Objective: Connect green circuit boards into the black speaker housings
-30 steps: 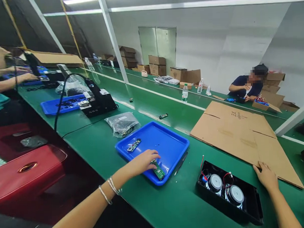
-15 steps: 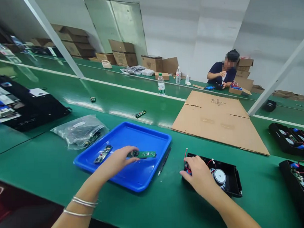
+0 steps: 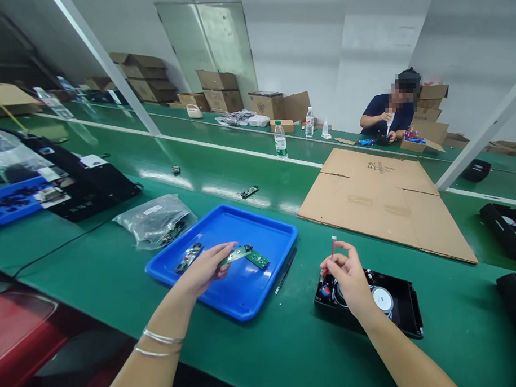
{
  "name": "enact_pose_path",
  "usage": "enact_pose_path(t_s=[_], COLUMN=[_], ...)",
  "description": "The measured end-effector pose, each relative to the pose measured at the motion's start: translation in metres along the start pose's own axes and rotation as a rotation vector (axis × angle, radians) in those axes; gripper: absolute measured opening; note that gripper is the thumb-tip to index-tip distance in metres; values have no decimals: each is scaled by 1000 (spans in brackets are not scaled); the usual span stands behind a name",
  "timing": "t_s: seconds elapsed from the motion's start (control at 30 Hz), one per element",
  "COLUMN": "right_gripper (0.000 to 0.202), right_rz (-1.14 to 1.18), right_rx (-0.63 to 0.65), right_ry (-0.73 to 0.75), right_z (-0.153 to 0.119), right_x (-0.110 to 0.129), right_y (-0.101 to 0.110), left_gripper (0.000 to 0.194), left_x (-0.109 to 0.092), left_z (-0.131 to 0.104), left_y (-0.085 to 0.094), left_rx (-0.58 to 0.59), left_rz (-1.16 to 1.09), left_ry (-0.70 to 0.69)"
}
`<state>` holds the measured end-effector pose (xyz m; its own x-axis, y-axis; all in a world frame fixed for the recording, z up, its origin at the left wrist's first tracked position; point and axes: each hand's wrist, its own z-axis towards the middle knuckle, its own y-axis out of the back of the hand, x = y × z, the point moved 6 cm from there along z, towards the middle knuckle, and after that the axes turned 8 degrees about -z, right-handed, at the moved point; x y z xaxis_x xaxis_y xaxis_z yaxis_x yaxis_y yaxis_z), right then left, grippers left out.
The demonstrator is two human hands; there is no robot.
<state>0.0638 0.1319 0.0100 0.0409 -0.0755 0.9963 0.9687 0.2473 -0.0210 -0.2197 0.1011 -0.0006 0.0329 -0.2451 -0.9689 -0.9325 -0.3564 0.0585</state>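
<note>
Over the blue tray [image 3: 241, 312], my left hand [image 3: 207, 268] is closed on a small green circuit board [image 3: 237, 254]. Another circuit board [image 3: 258, 259] lies in the tray beneath it, and a third board [image 3: 188, 258] rests at the tray's left side. My right hand [image 3: 347, 272] pinches a red wire [image 3: 333, 248] whose white connector [image 3: 334, 239] points up. Below that hand sits an open black speaker case [image 3: 408, 301] with a round silver speaker [image 3: 382, 301] inside; my hand and forearm hide part of it.
A pen-like tool [image 3: 286, 270] lies right of the tray. Behind are a plastic bag of parts [image 3: 155, 217], a flat cardboard sheet [image 3: 385, 206] and a water bottle [image 3: 280, 141]. More black cases [image 3: 507, 227] stand at right. A co-worker [image 3: 388, 113] sits across the bench.
My left hand has lifted a board and tilted it, leaving another lying in the tray. The right hand has risen from the case and now holds the red wire up. The view has shifted slightly.
</note>
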Motion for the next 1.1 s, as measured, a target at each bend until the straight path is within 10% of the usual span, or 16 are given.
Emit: enact_pose_path(t_s=[0.13,0.47,1.1], right_gripper=[34,11,16], right_rz=[200,-381,-279], right_rx=[-90,-129,-135], right_ry=[-41,149,-19], right_z=[7,0,-16], right_x=[9,19,32], right_y=[16,20,13], left_gripper=[40,36,27], left_x=[-13,1,12], left_z=[-15,-37,-67], left_y=[-35,-156,-157], left_rx=[23,229,209], left_rz=[-106,-400,-285], left_ry=[-101,-293,-534])
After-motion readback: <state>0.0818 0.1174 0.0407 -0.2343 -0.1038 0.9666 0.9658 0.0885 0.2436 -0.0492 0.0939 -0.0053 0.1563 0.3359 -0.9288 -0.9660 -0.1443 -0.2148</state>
